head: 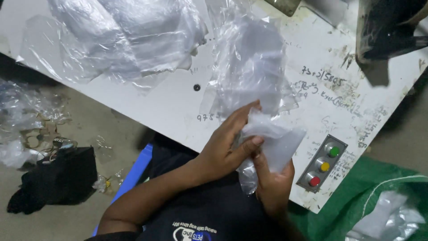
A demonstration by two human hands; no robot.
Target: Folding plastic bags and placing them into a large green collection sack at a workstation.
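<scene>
White table point(178, 107), near edge: a limp, slippery clear bag point(267, 138) is pinched shut by left hand point(223, 149) and right hand point(272, 183), best gripped at its rim.

A folded plastic piece point(274, 143) is sitting between both hands over the desk point(178, 111) edge; a button panel point(322, 163) is lying just right, plastic bags point(120, 40) lying behind at left
</scene>
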